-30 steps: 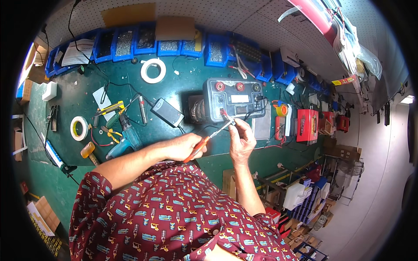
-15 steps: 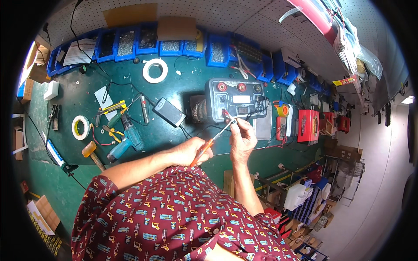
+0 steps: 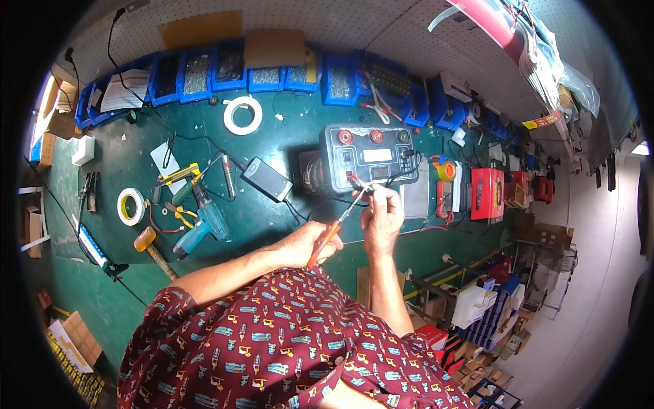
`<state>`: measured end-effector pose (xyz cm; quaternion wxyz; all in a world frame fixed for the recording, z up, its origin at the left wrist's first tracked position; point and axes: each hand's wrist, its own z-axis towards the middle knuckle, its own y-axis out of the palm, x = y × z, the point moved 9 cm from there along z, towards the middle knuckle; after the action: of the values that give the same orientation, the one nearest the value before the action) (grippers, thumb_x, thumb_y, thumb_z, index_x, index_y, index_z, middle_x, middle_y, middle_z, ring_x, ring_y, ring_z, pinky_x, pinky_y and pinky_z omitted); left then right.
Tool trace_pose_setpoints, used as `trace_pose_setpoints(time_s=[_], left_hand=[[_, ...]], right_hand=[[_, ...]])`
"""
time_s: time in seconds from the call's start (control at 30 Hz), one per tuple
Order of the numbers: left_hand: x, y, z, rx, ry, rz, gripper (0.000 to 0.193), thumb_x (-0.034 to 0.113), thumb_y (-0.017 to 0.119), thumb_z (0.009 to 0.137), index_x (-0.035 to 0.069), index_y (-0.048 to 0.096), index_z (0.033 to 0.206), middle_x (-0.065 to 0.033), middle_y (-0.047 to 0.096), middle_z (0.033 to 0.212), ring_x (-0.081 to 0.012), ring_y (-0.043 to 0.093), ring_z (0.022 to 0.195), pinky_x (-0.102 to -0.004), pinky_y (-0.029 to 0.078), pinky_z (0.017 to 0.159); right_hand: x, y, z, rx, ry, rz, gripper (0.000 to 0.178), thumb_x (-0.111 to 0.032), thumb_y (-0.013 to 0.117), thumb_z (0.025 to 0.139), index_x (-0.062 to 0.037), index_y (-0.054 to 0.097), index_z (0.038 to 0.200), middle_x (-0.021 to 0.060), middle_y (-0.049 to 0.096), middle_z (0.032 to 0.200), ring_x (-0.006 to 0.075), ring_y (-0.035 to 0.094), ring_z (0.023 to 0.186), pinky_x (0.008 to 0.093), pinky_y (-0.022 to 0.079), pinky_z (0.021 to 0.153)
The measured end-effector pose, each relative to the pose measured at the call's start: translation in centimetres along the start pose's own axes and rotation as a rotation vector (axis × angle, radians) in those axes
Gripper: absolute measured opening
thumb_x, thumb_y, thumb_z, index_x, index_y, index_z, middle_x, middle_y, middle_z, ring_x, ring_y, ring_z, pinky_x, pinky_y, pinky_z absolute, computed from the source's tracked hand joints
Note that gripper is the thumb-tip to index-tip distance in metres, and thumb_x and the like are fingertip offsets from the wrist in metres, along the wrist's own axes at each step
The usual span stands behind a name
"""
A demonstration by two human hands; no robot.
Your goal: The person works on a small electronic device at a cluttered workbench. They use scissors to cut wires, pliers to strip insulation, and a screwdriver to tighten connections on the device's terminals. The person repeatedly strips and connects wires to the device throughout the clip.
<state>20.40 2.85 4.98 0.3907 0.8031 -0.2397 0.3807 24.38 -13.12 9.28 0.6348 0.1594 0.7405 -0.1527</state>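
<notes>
My left hand is closed around the orange handle of a screwdriver. Its metal shaft slants up and right to the fingertips of my right hand. Those fingers pinch a small pale piece, too small to make out, with a bit of red beside it, where the shaft's tip ends. Just beyond stands a black instrument box with round terminals along its top and a dark cable plugged into its right side. The box's near edge is close to my right fingertips.
Left of the box lie a black power adapter, a teal cordless drill, yellow pliers, a mallet and white tape rolls. Blue bins line the back. To the right are a multimeter and a red box.
The whole view has shifted slightly. My left hand and the screwdriver sit a little farther right and lower. Both hands keep their grips, and the shaft's tip stays at the right fingertips.
</notes>
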Motion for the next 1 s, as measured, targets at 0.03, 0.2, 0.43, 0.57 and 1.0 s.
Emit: trace_pose_setpoints(time_s=[0.03, 0.2, 0.43, 0.57, 1.0], left_hand=[[0.0, -0.1, 0.1, 0.004, 0.005, 0.015, 0.023, 0.009, 0.057, 0.093, -0.006, 0.064, 0.109, -0.001, 0.056, 0.07, -0.0104, 0.053, 0.061, -0.029, 0.045, 0.056], [0.5, -0.8, 0.0, 0.001, 0.004, 0.059, 0.021, 0.009, 0.058, 0.093, -0.006, 0.064, 0.107, -0.0008, 0.056, 0.068, -0.0108, 0.053, 0.06, -0.0288, 0.044, 0.055], [-0.6, 0.6, 0.2, 0.019, 0.053, -0.061, 0.02, 0.004, 0.056, 0.094, -0.005, 0.064, 0.109, -0.0002, 0.053, 0.066, -0.0081, 0.05, 0.056, -0.0268, 0.042, 0.051], [-0.3, 1.0, 0.4, 0.022, 0.153, 0.013, 0.007, 0.006, 0.056, 0.092, 0.001, 0.056, 0.087, 0.0013, 0.051, 0.065, -0.0082, 0.049, 0.056, -0.0274, 0.042, 0.05], [-2.5, -4.7, -2.9, 0.026, -0.074, 0.512, 0.019, 0.018, 0.066, 0.091, 0.005, 0.065, 0.105, -0.0094, 0.069, 0.08, -0.0199, 0.067, 0.073, -0.0382, 0.052, 0.066]], right_hand=[[0.3, -0.1, 0.4, -0.033, 0.078, 0.01, 0.021, -0.023, 0.065, 0.102, -0.003, 0.059, 0.102, 0.012, 0.073, 0.081, 0.005, 0.047, 0.046, 0.0201, 0.035, 0.042], [-0.1, 1.2, 2.0, -0.194, 0.027, 0.017, 0.019, -0.021, 0.066, 0.101, -0.0072, 0.054, 0.098, 0.0048, 0.062, 0.074, 0.0062, 0.048, 0.052, 0.0218, 0.036, 0.045], [1.3, 1.2, -0.5, 0.185, -0.091, 0.162, 0.018, -0.012, 0.067, 0.098, -0.0075, 0.05, 0.092, -0.0003, 0.055, 0.069, 0.0051, 0.047, 0.054, 0.0212, 0.037, 0.046], [1.0, 1.3, -1.2, 0.259, -0.239, 0.046, 0.019, -0.014, 0.065, 0.101, -0.008, 0.049, 0.092, -0.0008, 0.055, 0.071, 0.0041, 0.048, 0.057, 0.0205, 0.04, 0.05], [1.4, 1.2, 1.5, -0.011, 0.046, 0.245, 0.022, -0.025, 0.062, 0.104, -0.007, 0.051, 0.095, 0.0096, 0.069, 0.078, 0.007, 0.048, 0.047, 0.0221, 0.036, 0.039]])
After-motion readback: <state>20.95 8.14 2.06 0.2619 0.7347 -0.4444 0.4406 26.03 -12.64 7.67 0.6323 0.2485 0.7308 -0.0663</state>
